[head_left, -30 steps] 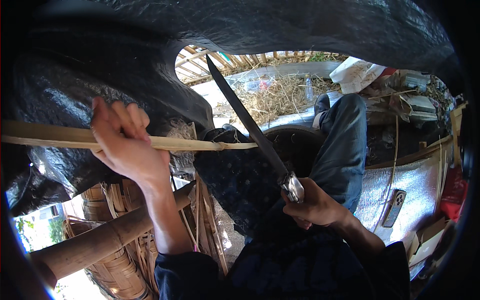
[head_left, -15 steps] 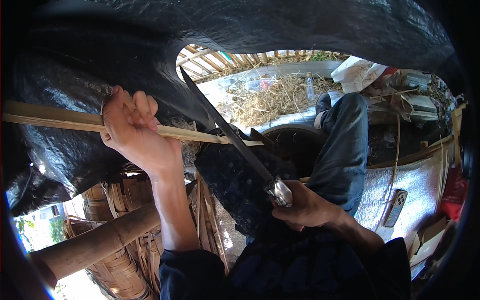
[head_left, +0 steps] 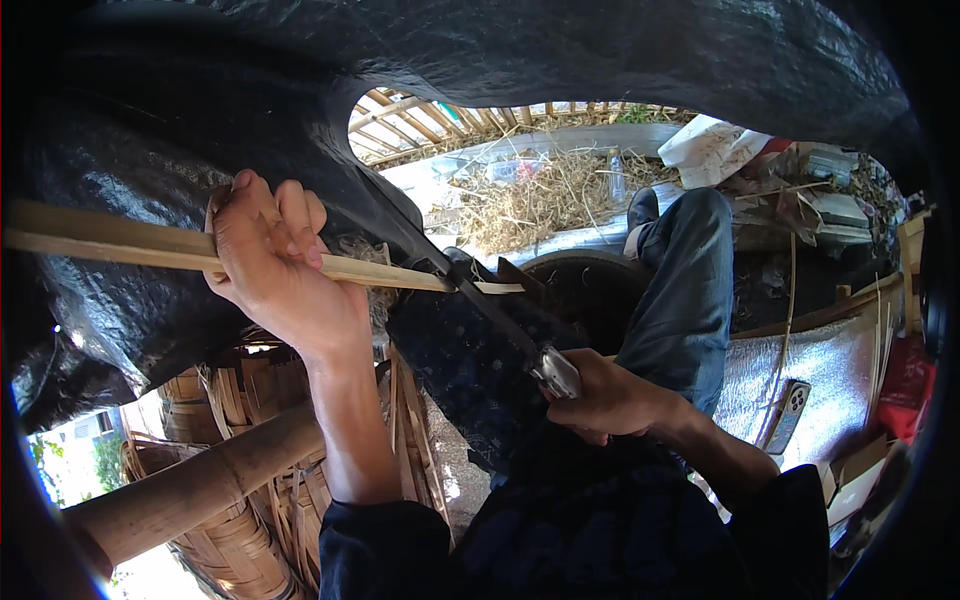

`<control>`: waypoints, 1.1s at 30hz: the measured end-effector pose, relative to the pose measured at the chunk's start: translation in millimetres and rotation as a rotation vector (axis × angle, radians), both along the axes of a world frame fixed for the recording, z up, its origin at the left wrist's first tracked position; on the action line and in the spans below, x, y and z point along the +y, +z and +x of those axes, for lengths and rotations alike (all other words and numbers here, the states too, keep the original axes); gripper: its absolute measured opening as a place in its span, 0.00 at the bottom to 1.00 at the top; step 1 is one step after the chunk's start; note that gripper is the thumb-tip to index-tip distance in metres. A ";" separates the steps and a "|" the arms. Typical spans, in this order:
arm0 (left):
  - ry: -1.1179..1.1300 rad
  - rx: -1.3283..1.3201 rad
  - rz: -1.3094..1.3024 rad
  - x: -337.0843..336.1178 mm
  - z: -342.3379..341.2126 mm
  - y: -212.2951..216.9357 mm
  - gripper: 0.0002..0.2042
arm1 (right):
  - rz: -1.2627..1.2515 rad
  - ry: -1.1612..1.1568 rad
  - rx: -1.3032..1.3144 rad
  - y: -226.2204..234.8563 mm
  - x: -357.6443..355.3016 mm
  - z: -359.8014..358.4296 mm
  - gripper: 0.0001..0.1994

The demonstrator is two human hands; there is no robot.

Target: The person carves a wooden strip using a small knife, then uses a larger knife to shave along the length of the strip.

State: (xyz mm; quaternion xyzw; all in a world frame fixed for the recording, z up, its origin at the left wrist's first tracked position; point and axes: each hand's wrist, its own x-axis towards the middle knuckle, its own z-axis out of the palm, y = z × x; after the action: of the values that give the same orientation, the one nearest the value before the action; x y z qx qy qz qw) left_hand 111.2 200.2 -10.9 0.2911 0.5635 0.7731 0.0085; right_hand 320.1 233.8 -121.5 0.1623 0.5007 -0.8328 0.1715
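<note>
The bamboo strip (head_left: 120, 240) runs nearly level from the left edge of the view toward the centre, in front of a black plastic sheet (head_left: 600, 50). Its right end tapers to a thin pale tip just past the knife blade.

The left hand (head_left: 275, 265) grips the strip at mid-length. The fingers are closed together over its top edge and the thumb side wraps beneath, so the strip is clamped in the fist.

The knife (head_left: 490, 310) lies diagonally, blade up and to the left, handle down and to the right. The dark blade meets the strip near its right end, touching it at the point where the strip narrows.

The right hand (head_left: 610, 400) is closed around the knife handle just below a metal collar, with the fingers curled tight on it.

Beneath the blade, a dark patterned cloth (head_left: 480, 380) covers the person's lap. A jeans-clad leg (head_left: 690, 290) extends to the upper right. A thick bamboo pole (head_left: 190, 490) lies at lower left over woven bamboo baskets (head_left: 240, 540). A phone (head_left: 790, 412) rests on a silver mat (head_left: 830, 360) at right. Dry straw (head_left: 540, 200) lies on the ground beyond.
</note>
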 end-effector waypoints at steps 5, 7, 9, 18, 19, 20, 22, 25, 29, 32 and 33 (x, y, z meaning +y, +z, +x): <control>-0.012 -0.006 0.039 -7.7 -4.7 -2.3 0.13 | 0.027 -0.157 0.048 28.0 13.7 -0.3 0.12; -0.044 -0.019 0.051 -10.1 -7.0 -2.4 0.12 | -0.097 -0.338 0.088 29.1 10.9 1.6 0.12; -0.087 -0.031 0.070 -5.0 -4.9 -0.6 0.12 | -0.170 -0.264 0.070 18.1 1.4 2.1 0.10; 0.059 -0.032 -0.100 6.7 11.8 -0.9 0.05 | -0.151 -0.312 0.017 14.0 19.8 5.8 0.05; 0.064 -0.027 -0.100 6.3 10.6 1.9 0.05 | -0.177 -0.312 0.043 20.4 22.7 7.9 0.06; 0.029 -0.030 -0.094 4.3 7.0 0.7 0.05 | -0.178 -0.310 0.040 28.9 26.1 8.7 0.06; -0.011 -0.038 -0.093 3.6 4.6 -1.4 0.05 | -0.071 -0.274 0.083 43.6 32.0 8.5 0.07; 0.072 -0.067 -0.104 6.4 6.1 -1.3 0.05 | 0.039 -0.464 0.060 46.7 14.7 6.6 0.05; -0.048 0.015 -0.109 12.7 11.5 0.4 0.04 | -0.104 -0.050 -0.083 7.6 5.4 5.0 0.11; -0.156 0.058 -0.080 8.1 12.3 -2.8 0.03 | 0.137 -0.043 -0.150 13.9 10.1 1.9 0.07; -0.117 -0.001 -0.087 8.1 12.9 -1.1 0.05 | -0.059 -0.131 -0.061 21.5 22.5 2.4 0.08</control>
State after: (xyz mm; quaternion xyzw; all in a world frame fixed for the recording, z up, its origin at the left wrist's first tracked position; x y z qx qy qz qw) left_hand 124.1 208.4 -12.0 0.3225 0.5784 0.7463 0.0667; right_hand 322.5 256.3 -100.1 0.2148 0.4588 -0.8513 0.1367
